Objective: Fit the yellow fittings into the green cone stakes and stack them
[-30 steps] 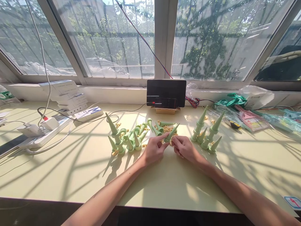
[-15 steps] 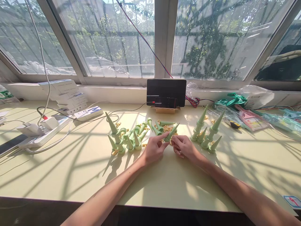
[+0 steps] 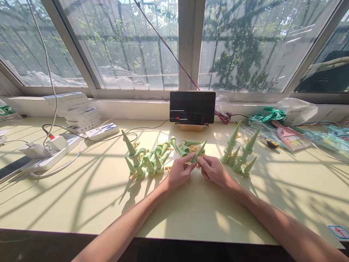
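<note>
A pale green plant watering spike [image 3: 199,153], point upward and tilted right, is pinched by my left hand [image 3: 180,170] between thumb and fingers near its wide end. My right hand [image 3: 214,169] meets it from the right with thumb and forefinger pressed together at the spike's side. Whatever lies between those right fingertips is hidden. Just behind both hands is a loose pile of green spikes [image 3: 184,145] and small yellow valve pieces [image 3: 195,148]. To the left stand several upright spikes [image 3: 133,154], some stacked, with yellow valves on them. Another upright group [image 3: 247,149] is on the right.
A black tablet [image 3: 192,103] with a phone [image 3: 192,119] before it leans by the window. White boxes [image 3: 81,112] and a power strip [image 3: 51,153] with cables are on the left. Plastic bags [image 3: 294,120] and a yellow-black tool [image 3: 272,144] lie on the right.
The held spike has turned a little more upright. My right hand has shifted slightly left, its fingers closer against the spike. My left hand has hardly moved.
</note>
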`<action>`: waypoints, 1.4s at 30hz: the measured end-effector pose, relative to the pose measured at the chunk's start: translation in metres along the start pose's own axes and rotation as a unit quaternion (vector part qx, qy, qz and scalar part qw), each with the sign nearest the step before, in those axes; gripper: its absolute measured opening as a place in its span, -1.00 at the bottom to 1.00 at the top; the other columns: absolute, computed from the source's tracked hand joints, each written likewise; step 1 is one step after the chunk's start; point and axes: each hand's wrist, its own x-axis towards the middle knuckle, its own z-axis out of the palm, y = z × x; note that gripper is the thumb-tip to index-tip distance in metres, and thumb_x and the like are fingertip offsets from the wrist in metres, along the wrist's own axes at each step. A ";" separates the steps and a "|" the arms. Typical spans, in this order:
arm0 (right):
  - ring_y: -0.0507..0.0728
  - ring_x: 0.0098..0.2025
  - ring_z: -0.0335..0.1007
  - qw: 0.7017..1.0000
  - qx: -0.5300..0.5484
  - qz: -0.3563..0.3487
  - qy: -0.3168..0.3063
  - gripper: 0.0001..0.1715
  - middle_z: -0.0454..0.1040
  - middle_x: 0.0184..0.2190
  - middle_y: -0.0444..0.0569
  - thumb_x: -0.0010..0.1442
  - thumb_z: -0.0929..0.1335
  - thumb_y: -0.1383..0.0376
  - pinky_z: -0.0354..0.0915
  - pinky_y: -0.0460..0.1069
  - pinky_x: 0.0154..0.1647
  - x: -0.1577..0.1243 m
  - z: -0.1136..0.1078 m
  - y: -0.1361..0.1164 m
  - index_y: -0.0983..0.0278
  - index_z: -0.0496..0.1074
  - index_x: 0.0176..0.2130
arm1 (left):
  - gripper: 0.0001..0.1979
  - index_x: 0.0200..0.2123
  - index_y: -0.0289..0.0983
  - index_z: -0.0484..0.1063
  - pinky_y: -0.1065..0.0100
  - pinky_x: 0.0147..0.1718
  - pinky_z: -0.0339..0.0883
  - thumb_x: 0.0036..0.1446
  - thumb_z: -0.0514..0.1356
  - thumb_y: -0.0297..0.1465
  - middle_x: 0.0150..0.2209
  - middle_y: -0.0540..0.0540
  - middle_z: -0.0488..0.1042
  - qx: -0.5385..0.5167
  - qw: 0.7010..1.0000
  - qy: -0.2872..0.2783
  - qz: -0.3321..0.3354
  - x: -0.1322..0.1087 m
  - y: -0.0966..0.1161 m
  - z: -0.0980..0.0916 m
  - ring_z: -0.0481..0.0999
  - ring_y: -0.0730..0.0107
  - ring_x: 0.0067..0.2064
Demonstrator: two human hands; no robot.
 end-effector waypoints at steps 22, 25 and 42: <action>0.01 -0.61 0.06 0.993 -0.096 -0.063 0.016 -0.56 0.15 -0.70 -0.21 0.32 0.22 0.08 0.00 -0.07 -0.58 0.001 0.002 0.009 0.20 0.11 -0.52 | -0.49 0.21 -0.33 0.40 0.51 -0.68 0.03 0.23 0.15 -0.27 -0.71 0.15 0.15 -0.011 1.000 -0.013 -0.007 0.001 -0.002 0.000 0.02 0.62 -0.68; 0.00 -0.58 0.01 0.990 -0.114 -0.079 0.026 -0.54 0.10 -0.66 -0.22 0.33 0.21 0.07 -0.03 -0.07 -0.56 0.001 0.002 0.008 0.21 0.11 -0.53 | -0.46 0.22 -0.33 0.38 0.50 -0.69 0.07 0.23 0.17 -0.22 -0.72 0.14 0.17 -0.038 0.998 -0.024 -0.034 0.001 -0.001 0.000 0.10 0.60 -0.70; -0.04 -0.55 -0.14 0.972 -0.142 -0.168 0.088 -0.46 -0.01 -0.63 -0.25 0.31 0.28 0.07 -0.10 -0.08 -0.55 -0.001 0.004 0.003 0.23 0.01 -0.57 | -0.36 0.25 -0.27 0.29 0.51 -0.68 0.09 0.22 0.18 -0.04 -0.60 0.06 0.30 -0.237 0.953 -0.128 -0.139 -0.001 -0.001 -0.002 0.28 0.55 -0.63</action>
